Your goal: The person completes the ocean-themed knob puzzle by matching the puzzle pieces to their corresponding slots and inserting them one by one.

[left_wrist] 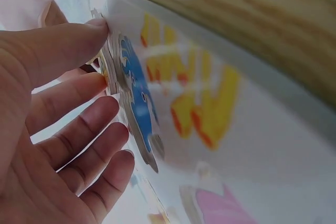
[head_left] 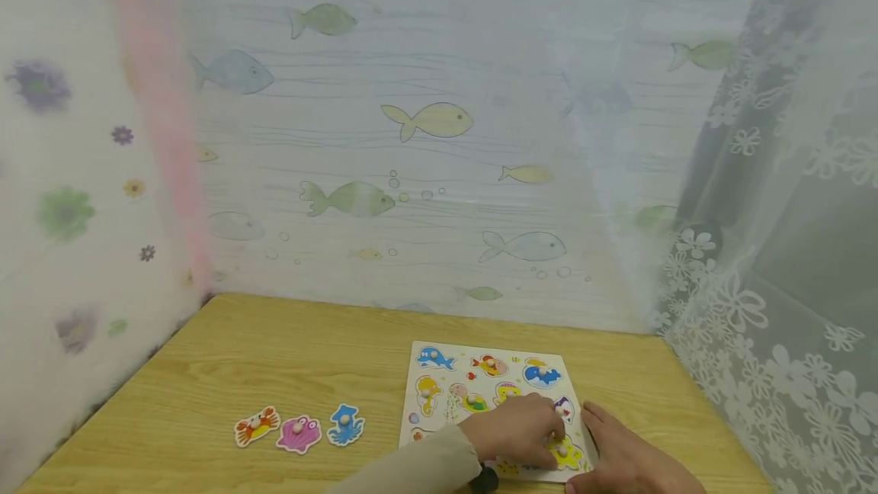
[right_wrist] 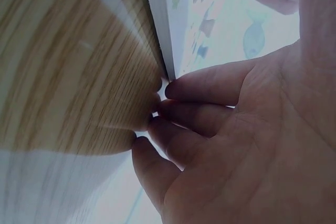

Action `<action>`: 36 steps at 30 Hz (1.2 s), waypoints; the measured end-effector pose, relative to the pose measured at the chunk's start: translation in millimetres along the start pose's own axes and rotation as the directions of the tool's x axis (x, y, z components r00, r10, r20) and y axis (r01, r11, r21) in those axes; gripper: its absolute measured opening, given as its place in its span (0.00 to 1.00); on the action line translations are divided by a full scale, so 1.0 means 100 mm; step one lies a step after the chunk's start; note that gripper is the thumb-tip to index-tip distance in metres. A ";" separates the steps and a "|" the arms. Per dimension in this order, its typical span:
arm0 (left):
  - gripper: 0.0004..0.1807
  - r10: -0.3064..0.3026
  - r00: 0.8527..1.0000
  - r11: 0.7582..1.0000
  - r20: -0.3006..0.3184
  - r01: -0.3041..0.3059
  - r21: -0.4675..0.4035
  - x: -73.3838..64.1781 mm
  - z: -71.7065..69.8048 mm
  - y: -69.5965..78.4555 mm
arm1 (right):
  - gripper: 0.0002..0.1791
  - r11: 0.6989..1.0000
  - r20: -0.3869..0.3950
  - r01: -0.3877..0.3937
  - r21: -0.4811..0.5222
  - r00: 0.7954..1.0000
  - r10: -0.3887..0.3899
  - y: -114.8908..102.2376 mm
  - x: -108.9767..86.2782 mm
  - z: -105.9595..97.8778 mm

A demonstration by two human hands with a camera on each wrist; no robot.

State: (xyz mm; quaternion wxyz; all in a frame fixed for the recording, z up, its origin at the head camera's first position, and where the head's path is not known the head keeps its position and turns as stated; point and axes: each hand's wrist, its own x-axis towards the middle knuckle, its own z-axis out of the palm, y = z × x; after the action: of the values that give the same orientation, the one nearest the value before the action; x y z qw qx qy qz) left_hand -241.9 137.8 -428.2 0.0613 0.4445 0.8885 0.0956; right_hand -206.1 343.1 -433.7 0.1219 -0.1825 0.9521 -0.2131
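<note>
A white wooden peg puzzle board [head_left: 446,376] with sea-animal pieces lies on the table. My left hand [head_left: 514,429] reaches over its near right part, thumb and index finger pinching at a yellow starfish piece [head_left: 568,454]. In the left wrist view, the other fingers are spread beside a blue piece [left_wrist: 139,93] with a knob. Along the board's right edge, my right hand [head_left: 624,452] rests with fingers extended; in the right wrist view its fingertips [right_wrist: 176,88] meet the board's side and the tabletop. The left hand and sleeve hide part of the board's lower rows.
Three loose knobbed pieces lie left of the board: an orange crab [head_left: 257,426], a pink shell [head_left: 299,434] and a blue squid [head_left: 346,426]. A fish-print curtain [head_left: 425,250] hangs behind the wooden table [head_left: 288,349], with lacy fabric [head_left: 754,326] at the right.
</note>
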 end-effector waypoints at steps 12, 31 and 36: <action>0.15 -0.005 0.999 1.000 0.043 0.006 -0.013 0.12 0.04 0.02 | 0.60 0.999 0.024 -0.041 -0.007 0.999 0.041 0.01 0.02 0.00; 0.14 -0.003 0.999 1.000 0.045 0.002 0.020 0.14 0.03 0.07 | 0.60 1.000 0.036 -0.021 -0.008 0.999 0.021 0.02 0.03 -0.01; 0.15 -0.003 0.999 1.000 0.050 0.002 0.020 0.15 0.04 0.06 | 0.60 1.000 0.043 -0.019 0.000 0.999 0.019 0.03 0.04 0.00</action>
State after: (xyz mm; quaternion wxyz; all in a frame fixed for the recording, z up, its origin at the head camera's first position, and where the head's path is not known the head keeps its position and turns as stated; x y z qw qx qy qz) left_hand -245.0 153.9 -431.2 0.0790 0.4465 0.8881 0.0754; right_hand -210.4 343.9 -435.6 0.1446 -0.1779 0.9509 -0.2080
